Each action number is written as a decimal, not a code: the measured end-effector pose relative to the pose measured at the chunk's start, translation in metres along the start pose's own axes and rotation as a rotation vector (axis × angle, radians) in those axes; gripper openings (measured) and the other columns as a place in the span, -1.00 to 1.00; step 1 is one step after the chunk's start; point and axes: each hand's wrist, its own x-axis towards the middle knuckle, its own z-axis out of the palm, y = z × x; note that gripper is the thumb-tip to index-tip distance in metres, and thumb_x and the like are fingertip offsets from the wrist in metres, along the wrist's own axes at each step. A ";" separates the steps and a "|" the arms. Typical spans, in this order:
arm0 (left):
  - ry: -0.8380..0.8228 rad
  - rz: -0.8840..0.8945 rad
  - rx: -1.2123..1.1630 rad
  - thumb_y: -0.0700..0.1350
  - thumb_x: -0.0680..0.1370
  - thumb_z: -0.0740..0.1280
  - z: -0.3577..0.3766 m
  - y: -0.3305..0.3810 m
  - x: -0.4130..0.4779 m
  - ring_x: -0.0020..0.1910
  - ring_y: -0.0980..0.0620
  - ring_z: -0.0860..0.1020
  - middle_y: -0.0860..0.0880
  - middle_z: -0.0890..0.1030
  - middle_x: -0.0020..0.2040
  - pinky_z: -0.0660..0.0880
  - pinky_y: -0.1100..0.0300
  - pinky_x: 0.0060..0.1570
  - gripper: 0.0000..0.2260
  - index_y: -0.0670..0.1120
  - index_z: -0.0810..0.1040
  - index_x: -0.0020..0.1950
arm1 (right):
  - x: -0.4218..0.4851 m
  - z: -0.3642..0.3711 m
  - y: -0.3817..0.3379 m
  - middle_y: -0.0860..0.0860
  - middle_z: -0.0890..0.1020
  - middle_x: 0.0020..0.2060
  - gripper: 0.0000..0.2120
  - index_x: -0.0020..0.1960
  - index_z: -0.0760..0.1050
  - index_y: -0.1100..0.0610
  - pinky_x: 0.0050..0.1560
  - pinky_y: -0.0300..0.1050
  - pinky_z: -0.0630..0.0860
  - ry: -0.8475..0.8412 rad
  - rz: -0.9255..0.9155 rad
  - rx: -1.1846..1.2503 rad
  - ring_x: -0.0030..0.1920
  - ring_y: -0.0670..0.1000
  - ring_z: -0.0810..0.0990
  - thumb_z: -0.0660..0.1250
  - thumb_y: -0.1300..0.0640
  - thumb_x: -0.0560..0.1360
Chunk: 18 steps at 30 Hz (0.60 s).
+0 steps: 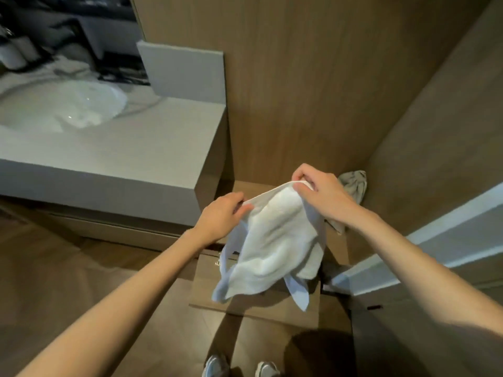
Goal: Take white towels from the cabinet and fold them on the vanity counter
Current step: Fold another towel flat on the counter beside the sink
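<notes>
Now | left hand [220,217] and right hand [319,193] each pinch towel [275,240] by its top edge | towel hangs mid-air, right of table [122,159] | risk: thin pinch may slip, dropping it on floor [68,268].

White towel [275,235]; wood-brown cabinet [299,91] — pale grey counter [122,156].

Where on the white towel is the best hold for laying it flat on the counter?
Two spread points on its top hem, from above, where the left hand and right hand pinch it: the towel hangs limp below, so a taut hem should spread it.
</notes>
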 end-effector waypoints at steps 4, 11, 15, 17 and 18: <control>-0.094 0.051 0.082 0.04 0.64 0.17 -0.067 0.043 -0.001 -0.20 0.06 0.45 0.07 0.46 -0.18 0.38 0.14 -0.23 -0.82 -0.02 0.42 -0.07 | -0.006 -0.085 -0.058 -0.09 0.55 -0.16 -0.93 -0.03 0.47 0.06 -0.02 -0.08 0.43 0.159 -0.107 -0.049 -0.09 -0.03 0.51 0.23 0.12 0.59; 0.473 -0.102 -0.232 -0.06 0.65 0.18 -0.157 0.095 -0.003 -0.25 -0.04 0.44 -0.05 0.48 -0.26 0.31 0.24 -0.32 -0.83 -0.13 0.40 -0.07 | -0.026 -0.188 -0.107 -0.07 0.58 -0.08 -0.93 -0.03 0.48 0.01 0.09 0.03 0.46 0.413 -0.203 -0.066 0.03 0.04 0.53 0.24 0.06 0.60; 0.986 0.134 -0.353 -0.06 0.66 0.18 -0.188 0.156 -0.025 -0.27 0.14 0.41 0.03 0.46 -0.23 0.35 0.30 -0.25 -0.86 -0.07 0.38 -0.06 | -0.037 -0.222 -0.122 -0.11 0.56 -0.18 -0.96 -0.06 0.51 0.13 0.04 0.03 0.39 0.836 -0.411 -0.079 -0.10 0.01 0.53 0.31 0.17 0.55; 1.049 0.179 -0.291 -0.05 0.66 0.15 -0.170 0.171 -0.035 -0.20 0.17 0.43 0.06 0.46 -0.17 0.36 0.36 -0.17 -0.90 -0.02 0.39 -0.01 | -0.044 -0.200 -0.111 0.01 0.58 -0.17 -0.94 -0.05 0.50 0.18 -0.05 0.00 0.35 1.069 -0.475 -0.167 -0.14 0.05 0.49 0.31 0.19 0.56; 0.979 0.155 -0.229 0.00 0.66 0.12 -0.155 0.172 -0.039 -0.18 0.14 0.45 0.04 0.49 -0.14 0.40 0.30 -0.14 -0.87 0.00 0.40 -0.01 | -0.046 -0.178 -0.094 0.06 0.59 -0.17 -0.92 -0.04 0.49 0.19 -0.08 0.00 0.35 1.044 -0.438 -0.231 -0.16 0.08 0.50 0.27 0.17 0.57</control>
